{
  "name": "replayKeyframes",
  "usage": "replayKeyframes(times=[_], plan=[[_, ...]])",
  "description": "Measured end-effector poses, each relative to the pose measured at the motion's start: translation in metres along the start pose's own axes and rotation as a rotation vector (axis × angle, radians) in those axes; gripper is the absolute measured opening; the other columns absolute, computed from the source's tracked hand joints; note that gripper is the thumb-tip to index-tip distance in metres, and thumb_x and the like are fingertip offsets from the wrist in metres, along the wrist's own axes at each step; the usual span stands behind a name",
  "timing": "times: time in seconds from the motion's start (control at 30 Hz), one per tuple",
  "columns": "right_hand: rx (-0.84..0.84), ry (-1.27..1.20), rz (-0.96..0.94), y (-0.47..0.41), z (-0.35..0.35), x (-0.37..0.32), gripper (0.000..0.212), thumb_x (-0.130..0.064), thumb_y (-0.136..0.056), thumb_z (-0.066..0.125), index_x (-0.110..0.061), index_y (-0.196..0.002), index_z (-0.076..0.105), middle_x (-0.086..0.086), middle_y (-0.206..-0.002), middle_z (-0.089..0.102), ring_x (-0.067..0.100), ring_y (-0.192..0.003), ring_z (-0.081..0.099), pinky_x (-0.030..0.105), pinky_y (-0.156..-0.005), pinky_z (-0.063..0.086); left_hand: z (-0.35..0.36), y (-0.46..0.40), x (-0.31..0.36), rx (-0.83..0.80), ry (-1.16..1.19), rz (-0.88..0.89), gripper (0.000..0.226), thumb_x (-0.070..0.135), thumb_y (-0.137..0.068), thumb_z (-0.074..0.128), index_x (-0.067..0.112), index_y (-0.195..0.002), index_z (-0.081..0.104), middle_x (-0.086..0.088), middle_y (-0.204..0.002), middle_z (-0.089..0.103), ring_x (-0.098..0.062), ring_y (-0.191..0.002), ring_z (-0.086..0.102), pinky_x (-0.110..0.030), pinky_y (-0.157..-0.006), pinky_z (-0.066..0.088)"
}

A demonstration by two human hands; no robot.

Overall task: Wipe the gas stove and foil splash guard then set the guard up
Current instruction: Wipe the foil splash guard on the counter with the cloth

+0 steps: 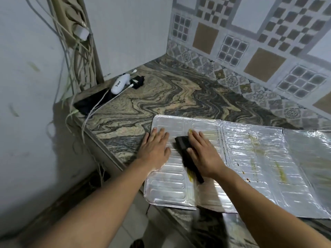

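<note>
The foil splash guard (250, 158) lies unfolded and flat on the marbled countertop (170, 93), its panels streaked with yellow-brown stains. My left hand (155, 148) presses flat on the guard's left panel, fingers spread, holding nothing. My right hand (202, 154) presses a black cloth (186, 149) onto the foil just right of it; the cloth is blurred. The gas stove is out of view.
A white device (119, 84) with cables and a black plug (137, 81) lie at the counter's back left corner. Loose wires (78, 51) hang down the left wall. Patterned tiles (250, 51) cover the back wall. The guard's near edge overhangs the counter front.
</note>
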State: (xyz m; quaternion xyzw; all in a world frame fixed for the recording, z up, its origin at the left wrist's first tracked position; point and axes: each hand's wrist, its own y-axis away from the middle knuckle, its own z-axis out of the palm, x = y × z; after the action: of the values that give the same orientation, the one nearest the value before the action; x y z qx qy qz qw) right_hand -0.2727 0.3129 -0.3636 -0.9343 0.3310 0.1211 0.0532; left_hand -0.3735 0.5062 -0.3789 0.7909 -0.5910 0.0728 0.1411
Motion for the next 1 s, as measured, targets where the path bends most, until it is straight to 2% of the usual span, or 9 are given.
replayKeyframes(times=[0.07, 0.13, 0.23, 0.33, 0.6, 0.73, 0.87, 1.0], plan=[[-0.095, 0.017, -0.058, -0.001, 0.002, -0.004, 0.066, -0.051, -0.098, 0.014, -0.020, -0.157, 0.011, 0.002, -0.164, 0.003, 0.017, -0.148, -0.011, 0.039, -0.123, 0.003, 0.005, 0.002, 0.000, 0.010, -0.052, -0.008, 0.063, 0.045, -0.102, 0.018, 0.024, -0.159, -0.001, 0.004, -0.166, -0.013, -0.018, -0.152, -0.016, -0.042, -0.123, -0.007], [-0.163, 0.036, -0.113, -0.001, 0.005, -0.004, 0.063, -0.046, -0.100, 0.015, -0.020, -0.157, 0.005, 0.003, -0.165, -0.001, 0.021, -0.148, -0.017, 0.044, -0.123, 0.004, 0.007, 0.002, 0.001, 0.016, -0.075, -0.014, 0.063, 0.045, -0.101, 0.015, 0.024, -0.158, -0.003, 0.004, -0.166, -0.014, -0.019, -0.152, -0.017, -0.043, -0.123, -0.007], [-0.206, 0.049, -0.221, 0.003, 0.007, 0.003, 0.063, -0.045, -0.102, 0.015, -0.016, -0.157, 0.006, 0.007, -0.165, 0.004, 0.030, -0.152, -0.008, 0.053, -0.121, 0.012, 0.007, 0.001, 0.001, 0.013, -0.082, -0.012, 0.063, 0.045, -0.101, 0.014, 0.024, -0.158, -0.004, 0.004, -0.166, -0.014, -0.018, -0.152, -0.016, -0.044, -0.123, -0.006], [-0.246, 0.056, -0.358, 0.012, 0.002, 0.011, 0.061, -0.039, -0.104, 0.022, -0.012, -0.157, 0.010, 0.008, -0.165, 0.005, 0.031, -0.152, -0.005, 0.055, -0.120, 0.014, 0.009, 0.000, 0.000, 0.015, -0.092, -0.011, 0.063, 0.045, -0.101, 0.011, 0.025, -0.158, -0.006, 0.004, -0.165, -0.015, -0.018, -0.152, -0.016, -0.044, -0.123, -0.006], [-0.408, 0.127, -0.670, 0.026, -0.018, 0.015, 0.060, -0.030, -0.102, 0.031, -0.011, -0.156, 0.013, 0.009, -0.165, 0.006, 0.032, -0.152, -0.005, 0.053, -0.120, 0.016, 0.009, -0.001, -0.001, 0.033, -0.087, -0.002, 0.063, 0.045, -0.100, 0.010, 0.025, -0.158, -0.007, 0.005, -0.165, -0.016, -0.018, -0.152, -0.015, -0.044, -0.123, -0.006], [-0.465, 0.061, -0.834, 0.034, -0.027, 0.010, 0.060, -0.029, -0.098, 0.032, -0.011, -0.155, 0.023, 0.007, -0.164, 0.016, 0.031, -0.152, 0.002, 0.050, -0.121, 0.018, 0.009, 0.000, -0.001, 0.034, -0.082, 0.000, 0.063, 0.046, -0.100, 0.010, 0.025, -0.158, -0.007, 0.004, -0.165, -0.016, -0.018, -0.152, -0.016, -0.044, -0.123, -0.006], [-0.385, 0.034, -0.831, 0.027, -0.026, 0.008, 0.056, -0.023, -0.098, 0.037, -0.008, -0.152, 0.029, 0.010, -0.162, 0.021, 0.027, -0.152, 0.012, 0.046, -0.119, 0.025, 0.010, 0.000, -0.002, 0.041, -0.079, -0.001, 0.063, 0.045, -0.101, 0.010, 0.026, -0.158, -0.007, 0.005, -0.165, -0.016, -0.018, -0.152, -0.016, -0.045, -0.123, -0.006], [-0.302, 0.024, -0.687, 0.027, -0.009, 0.005, 0.057, -0.025, -0.101, 0.038, -0.003, -0.152, 0.025, 0.015, -0.162, 0.017, 0.029, -0.152, 0.011, 0.049, -0.116, 0.028, 0.008, -0.001, -0.003, 0.063, -0.064, 0.007, 0.060, 0.044, -0.102, 0.013, 0.027, -0.158, 0.002, 0.007, -0.166, -0.007, -0.017, -0.153, -0.008, -0.043, -0.123, -0.002]])
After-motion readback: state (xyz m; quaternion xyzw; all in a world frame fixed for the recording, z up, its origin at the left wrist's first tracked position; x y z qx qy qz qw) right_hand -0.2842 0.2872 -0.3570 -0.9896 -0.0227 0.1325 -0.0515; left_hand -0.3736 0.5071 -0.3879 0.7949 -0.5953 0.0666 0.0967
